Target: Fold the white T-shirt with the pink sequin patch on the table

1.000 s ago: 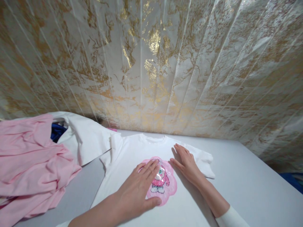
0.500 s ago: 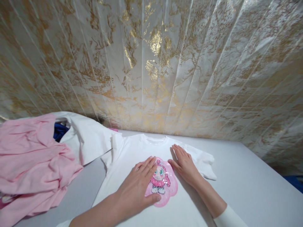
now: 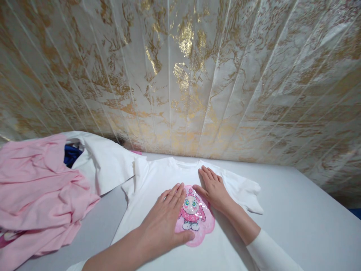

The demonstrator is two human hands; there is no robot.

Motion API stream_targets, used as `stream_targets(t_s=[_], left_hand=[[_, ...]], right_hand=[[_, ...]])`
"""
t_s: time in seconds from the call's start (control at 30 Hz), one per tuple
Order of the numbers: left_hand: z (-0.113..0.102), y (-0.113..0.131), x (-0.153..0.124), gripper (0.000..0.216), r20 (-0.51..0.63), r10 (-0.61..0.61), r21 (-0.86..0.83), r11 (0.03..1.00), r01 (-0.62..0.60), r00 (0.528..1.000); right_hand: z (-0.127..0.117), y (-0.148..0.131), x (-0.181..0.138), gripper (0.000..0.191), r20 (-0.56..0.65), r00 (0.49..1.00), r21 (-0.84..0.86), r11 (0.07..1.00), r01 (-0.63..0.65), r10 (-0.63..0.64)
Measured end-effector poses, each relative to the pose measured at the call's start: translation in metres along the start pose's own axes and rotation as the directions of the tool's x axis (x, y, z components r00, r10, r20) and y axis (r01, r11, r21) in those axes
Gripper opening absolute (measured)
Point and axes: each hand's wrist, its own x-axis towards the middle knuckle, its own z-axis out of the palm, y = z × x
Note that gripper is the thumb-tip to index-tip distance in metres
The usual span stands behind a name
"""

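A white T-shirt (image 3: 158, 177) lies flat, front up, on a pale grey table (image 3: 296, 214), its collar toward the wall. On its chest is a pink sequin patch (image 3: 194, 218) showing a cartoon figure. My left hand (image 3: 163, 222) lies flat with fingers stretched out on the shirt, its thumb and palm edge over the patch's left side. My right hand (image 3: 213, 188) rests flat and open just above and right of the patch, near the right shoulder. Neither hand holds anything.
A heap of pink cloth (image 3: 36, 195) sits at the left, with a white garment (image 3: 107, 165) and a bit of blue fabric (image 3: 70, 156) behind it. A white and gold marbled wall (image 3: 197, 75) rises right behind the table.
My right hand has slid left and toward the collar, now touching the patch's upper edge. My left hand has moved slightly left, uncovering more of the cartoon figure.
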Motion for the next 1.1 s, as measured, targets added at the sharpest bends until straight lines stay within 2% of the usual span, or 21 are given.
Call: stream_targets(t_s=[0.1,0.2,0.3,0.4,0.47,0.5,0.6,0.67,0.77,0.87,0.9,0.93,1.0,1.1], left_hand=[[0.0,-0.003,0.0,0.098,0.001,0.002,-0.009,1.0,-0.002,1.0],[-0.003,-0.012,-0.004,0.095,-0.015,0.007,-0.019,1.0,-0.007,1.0],[-0.006,-0.025,-0.008,0.09,-0.032,-0.034,0.007,0.999,0.034,0.999],[-0.007,-0.036,-0.011,0.084,-0.067,-0.074,0.057,0.995,0.077,0.995],[-0.006,-0.04,-0.012,0.081,-0.09,-0.062,0.082,0.994,0.069,0.994],[-0.005,-0.041,-0.012,0.08,-0.101,-0.048,0.091,0.994,0.057,0.994],[0.0,-0.043,-0.011,0.077,-0.148,0.012,0.115,0.993,0.005,0.989],[0.007,-0.046,-0.011,0.068,-0.202,0.045,0.148,0.989,-0.015,0.978],[0.019,-0.053,-0.008,0.052,-0.269,0.064,0.206,0.979,-0.007,0.961],[0.027,-0.059,-0.003,0.049,-0.293,0.052,0.224,0.974,0.016,0.955],[0.028,-0.06,-0.003,0.048,-0.296,0.043,0.219,0.975,0.024,0.954],[0.026,-0.059,-0.003,0.048,-0.297,0.035,0.211,0.977,0.03,0.954],[0.019,-0.054,-0.006,0.048,-0.29,0.046,0.185,0.983,0.009,0.956],[0.004,-0.034,-0.017,0.05,-0.225,0.136,0.133,0.985,-0.108,0.965]], right_hand=[[0.0,0.014,0.002,0.053,-0.046,0.999,0.015,1.0,0.009,-0.009],[-0.01,0.017,-0.012,0.058,-0.04,0.998,0.091,0.994,0.059,-0.055],[-0.023,0.003,-0.036,0.08,0.061,0.984,0.153,0.976,0.157,-0.168],[-0.028,-0.019,-0.053,0.115,0.215,0.938,0.198,0.953,0.232,-0.273],[-0.023,-0.025,-0.054,0.121,0.252,0.929,0.204,0.954,0.222,-0.27],[-0.019,-0.023,-0.052,0.115,0.234,0.942,0.195,0.961,0.195,-0.239],[-0.007,-0.006,-0.042,0.077,0.084,0.995,0.137,0.989,0.05,-0.062],[-0.003,0.005,-0.039,0.063,-0.021,1.0,0.12,0.993,-0.015,0.018],[-0.004,0.0,-0.045,0.073,-0.035,0.998,0.167,0.984,0.062,-0.057],[-0.006,-0.024,-0.054,0.102,0.078,0.969,0.208,0.954,0.214,-0.234],[-0.005,-0.031,-0.055,0.106,0.1,0.961,0.2,0.952,0.233,-0.256],[-0.004,-0.035,-0.054,0.103,0.104,0.963,0.181,0.957,0.227,-0.248],[0.001,-0.033,-0.05,0.083,0.054,0.986,0.124,0.98,0.153,-0.161],[0.011,-0.012,-0.041,0.059,-0.08,0.996,0.049,0.998,0.046,-0.042]])
